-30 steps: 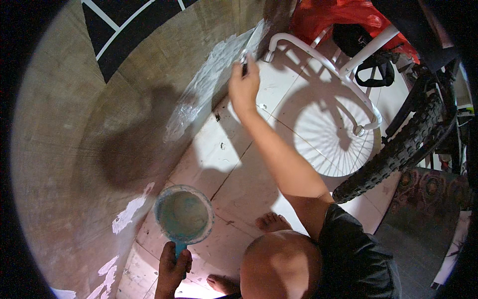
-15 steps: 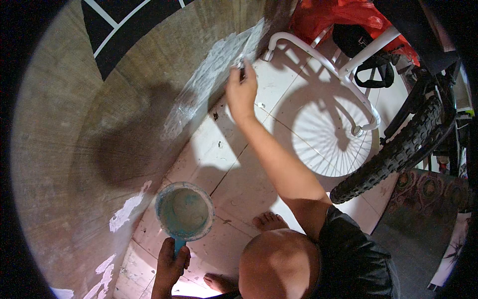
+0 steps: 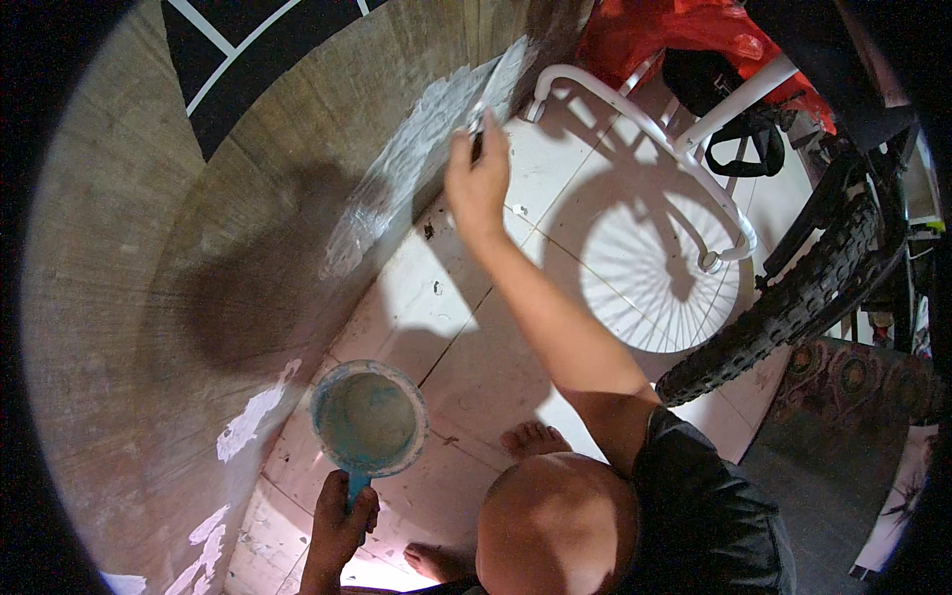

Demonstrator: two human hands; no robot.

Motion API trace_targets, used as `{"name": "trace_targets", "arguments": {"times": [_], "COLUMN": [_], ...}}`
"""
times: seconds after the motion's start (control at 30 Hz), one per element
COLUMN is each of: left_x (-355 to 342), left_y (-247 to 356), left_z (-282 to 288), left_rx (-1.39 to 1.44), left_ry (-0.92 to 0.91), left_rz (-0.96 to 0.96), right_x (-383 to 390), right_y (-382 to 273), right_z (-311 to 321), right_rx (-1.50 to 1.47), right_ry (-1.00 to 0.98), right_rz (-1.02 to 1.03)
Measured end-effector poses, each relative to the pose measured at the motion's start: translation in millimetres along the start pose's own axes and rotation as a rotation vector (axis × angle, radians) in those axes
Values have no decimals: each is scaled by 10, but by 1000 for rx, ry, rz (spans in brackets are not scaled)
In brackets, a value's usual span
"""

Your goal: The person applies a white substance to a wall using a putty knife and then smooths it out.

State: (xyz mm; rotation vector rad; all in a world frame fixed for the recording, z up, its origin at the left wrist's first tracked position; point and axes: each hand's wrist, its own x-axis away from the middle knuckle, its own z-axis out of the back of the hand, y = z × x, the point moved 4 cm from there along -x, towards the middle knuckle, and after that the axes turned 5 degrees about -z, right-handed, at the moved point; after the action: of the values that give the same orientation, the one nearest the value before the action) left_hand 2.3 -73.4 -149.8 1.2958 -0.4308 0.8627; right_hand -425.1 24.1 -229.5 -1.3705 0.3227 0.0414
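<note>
My right hand (image 3: 478, 188) is closed around the dark handle of what looks like a putty knife (image 3: 478, 146). Its pale front end lies against a streaky white coat (image 3: 412, 149) low on the brown wall (image 3: 268, 169); the blade's exact shape is blurred into the white. Below and to the left, my left hand (image 3: 340, 521) grips the handle of a blue dipper (image 3: 420, 421). Greyish paste fills part of the dipper, and its rim is crusted with residue. The dipper is held over the floor, close to the wall.
White patches (image 3: 256, 412) mark the wall at lower left. Tiled floor (image 3: 461, 397) with scattered flakes runs along it. To the right stand a white tubular frame (image 3: 635, 109), a knobbly bicycle tyre (image 3: 783, 297) and a patterned mat (image 3: 843, 397). A red plastic bag (image 3: 684, 30) lies behind.
My right hand has shifted very slightly left and up with the putty knife along the white coat. The dipper in my left hand has barely moved.
</note>
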Motion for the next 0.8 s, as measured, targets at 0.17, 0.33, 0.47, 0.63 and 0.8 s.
{"name": "trace_targets", "arguments": {"times": [0.17, 0.33, 0.47, 0.63, 0.8], "left_x": [26, 23, -6, -6, -37], "left_y": [11, 2, -35, -104, -98], "left_z": [3, -28, -34, -1, -16], "left_rx": [25, 22, 7, -5, -6], "left_ry": [6, 12, -2, 18, -15], "left_rz": [37, 70, 9, 32, -11], "right_x": [150, -586, -638, -100, -610], "right_y": [-60, 92, 193, 135, 330], "right_z": [98, 119, 19, 46, 150], "right_rx": [-57, -6, 32, -59, -10], "right_ry": [16, 141, 60, -1, 140], "right_rz": [42, 39, 60, 0, 49]}}
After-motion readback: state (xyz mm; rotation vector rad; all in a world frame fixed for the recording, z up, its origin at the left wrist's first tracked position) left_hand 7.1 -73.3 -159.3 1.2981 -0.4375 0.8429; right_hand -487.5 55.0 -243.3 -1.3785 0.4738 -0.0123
